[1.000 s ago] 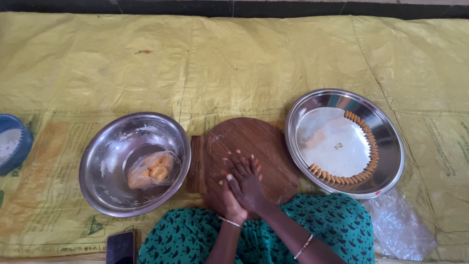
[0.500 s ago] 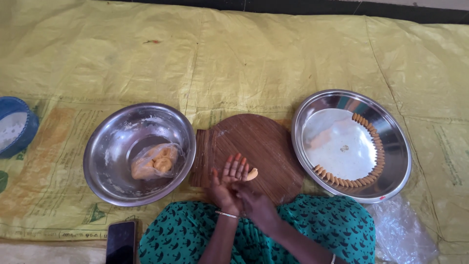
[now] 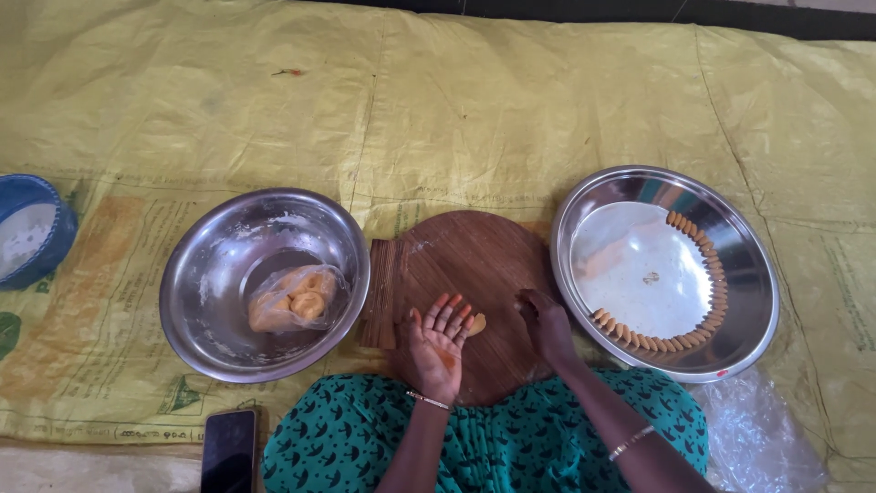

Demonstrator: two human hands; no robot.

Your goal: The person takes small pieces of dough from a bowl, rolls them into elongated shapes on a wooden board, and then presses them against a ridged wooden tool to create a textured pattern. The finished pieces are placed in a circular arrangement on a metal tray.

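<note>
- Head view, only one camera here, so it's all from above. The left hand (image 3: 436,342) lies palm-up and open, fingers spread, low in the middle of the frame on the round dark brown wooden board (image 3: 474,265).
- What's new: a second ago both hands were stacked together, pressing palm on palm. Now they've come apart, and a small curled piece of orange dough (image 3: 476,323) sits right at the left fingertips, touching them and resting on the board. Looks to me like one piece has just been rolled and dropped out of the palm, so that's one more shaped bit done.
- The right hand (image 3: 546,321) has slid to the right side of the board, close to the rim of the wide shiny steel plate (image 3: 584,196). Fingers are curled in loosely; I can't tell if it's pinching anything, nothing shows in it.
- On that plate, at centre right, a curved row of small ridged orange dough pieces (image 3: 707,301) follows the right and lower rim. Guessing the fresh one joins them.
- Left of the board, a round steel mixing bowl (image 3: 214,265) holds a lump of orange dough in a clear plastic bag (image 3: 294,299), so there's plenty left to shape.
- Everything sits on a crinkled yellow woven plastic sheet (image 3: 438,100).
</note>
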